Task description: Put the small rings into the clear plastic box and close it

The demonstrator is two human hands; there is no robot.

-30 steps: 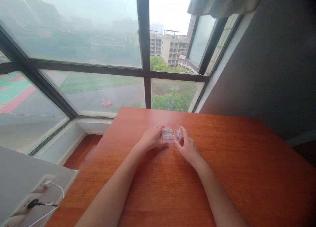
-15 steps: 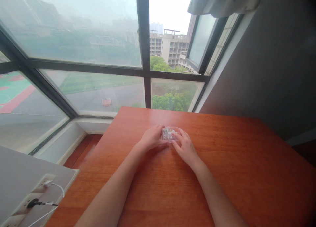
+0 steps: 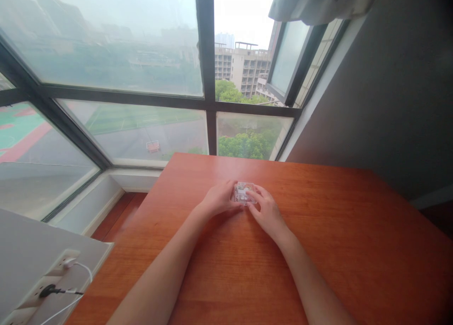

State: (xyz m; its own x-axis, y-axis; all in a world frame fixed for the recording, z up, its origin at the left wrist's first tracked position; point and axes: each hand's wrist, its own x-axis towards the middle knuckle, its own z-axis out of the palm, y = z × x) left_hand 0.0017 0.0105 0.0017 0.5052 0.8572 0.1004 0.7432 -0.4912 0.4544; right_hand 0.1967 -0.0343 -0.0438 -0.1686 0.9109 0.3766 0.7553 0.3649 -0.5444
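Note:
Between my two hands is a small clear plastic box (image 3: 242, 193) with small whitish and silvery bits showing inside; what they are is too small to tell. My left hand (image 3: 220, 198) grips its left side, thumb at the near edge and fingers at the far edge. At the right, my right hand (image 3: 265, 209) holds the box with thumb near the front edge and fingers curled over the side and top. Both forearms reach in from the bottom, above the reddish-brown wooden table (image 3: 226, 268).
Large dark-framed windows (image 3: 148, 94) rise beyond the table, one pane (image 3: 288, 56) swung outward. A grey wall (image 3: 382, 94) slopes at the right. On the lower left, a socket strip (image 3: 38, 292) holds a white plug (image 3: 69, 263) and a black plug (image 3: 49, 291) with cables.
The box has tilted or turned slightly between my hands, and its contents look a little different. My fingers have shifted very little, and both hands keep their hold.

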